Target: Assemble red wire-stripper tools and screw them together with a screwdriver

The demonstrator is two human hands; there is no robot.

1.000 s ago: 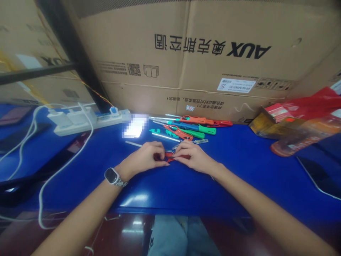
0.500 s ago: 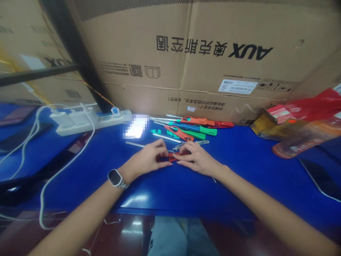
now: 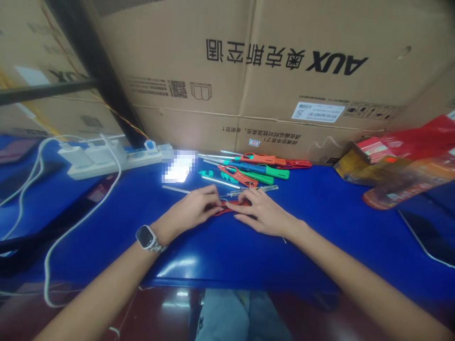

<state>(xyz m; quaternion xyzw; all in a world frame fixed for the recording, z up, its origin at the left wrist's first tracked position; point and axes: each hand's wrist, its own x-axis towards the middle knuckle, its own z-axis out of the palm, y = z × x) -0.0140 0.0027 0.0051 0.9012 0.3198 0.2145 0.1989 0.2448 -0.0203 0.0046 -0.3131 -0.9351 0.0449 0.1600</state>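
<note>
A red lighter casing [image 3: 223, 212] lies low over the blue table, between my two hands and partly covered by their fingers. My left hand [image 3: 194, 210] has its fingertips pinched together at the casing's left part. At the other end, my right hand [image 3: 265, 212] keeps its fingers and thumb on the casing. A thin pale wire curves up near the fingertips. Just behind the hands is a clear-handled screwdriver [image 3: 269, 188]. Beyond it lie an orange lighter casing [image 3: 241, 176], a metal tube [image 3: 220, 182] and small green plastic parts [image 3: 205, 174].
Several long-necked lighters [image 3: 263, 160] are piled against the cardboard box [image 3: 270, 104]. A bright, pixelated patch [image 3: 179, 166] is beside the white power strip [image 3: 95, 163]. On the right are a drink bottle [image 3: 398, 189], a red bag [image 3: 423, 139] and a phone [image 3: 424, 232].
My left hand has drawn its thumb and fingers closer together at the casing. My right hand stays nearly in place on it. The view has shifted slightly.
</note>
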